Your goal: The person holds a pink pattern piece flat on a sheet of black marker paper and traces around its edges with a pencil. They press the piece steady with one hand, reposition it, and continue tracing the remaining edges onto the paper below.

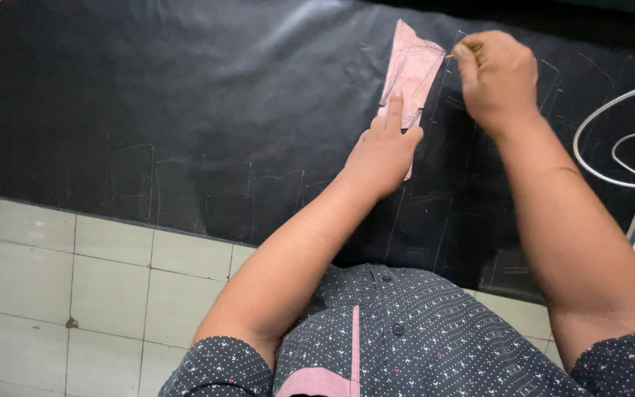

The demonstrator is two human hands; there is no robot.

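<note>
A large black sheet (185, 110) is spread over the pale tiled floor (75, 294), and faint chalk outlines are seen on it. A pink paper pattern (411, 66) is laid on the sheet, its long axis running away from the person. It is pressed down by the left hand (384, 151), fingers extended. The right hand (497, 77) is pinched on a thin marking tool (452, 54), mostly hidden. A white cable (615, 140) is cut off at the right.

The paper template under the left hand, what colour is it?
Pale pink, seen in the head view: the paper template lies on black sheet material.
</note>
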